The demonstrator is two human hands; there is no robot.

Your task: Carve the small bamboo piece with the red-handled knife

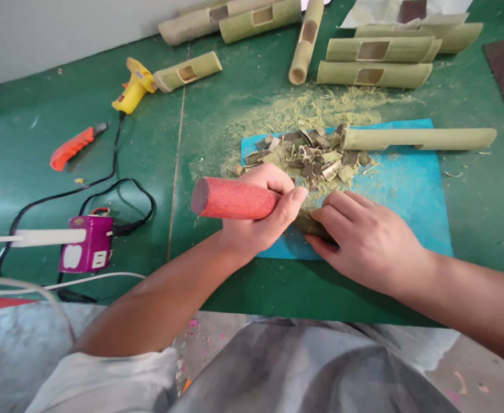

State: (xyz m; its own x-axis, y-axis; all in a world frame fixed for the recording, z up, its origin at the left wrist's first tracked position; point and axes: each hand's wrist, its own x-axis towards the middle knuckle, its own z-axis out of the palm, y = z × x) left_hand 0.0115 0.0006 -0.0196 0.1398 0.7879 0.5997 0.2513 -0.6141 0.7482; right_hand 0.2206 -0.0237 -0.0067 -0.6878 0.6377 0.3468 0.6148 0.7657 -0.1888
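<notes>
Red handle (238,198) — probably stiff, light wood — best held toward its right end, where the left hand (262,230) curls; right hand (370,241) pinches a dark piece (315,225).

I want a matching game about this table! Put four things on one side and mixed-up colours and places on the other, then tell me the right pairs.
Things:
1. Handle
2. Glue gun
3. Cutter
4. Sheet

Colours and places:
A. Blue, under the chips
B. Orange, lying on the table
C. Red, in the left hand
D. Yellow, with a black cord

Pairs: 1-C, 2-D, 3-B, 4-A
</notes>
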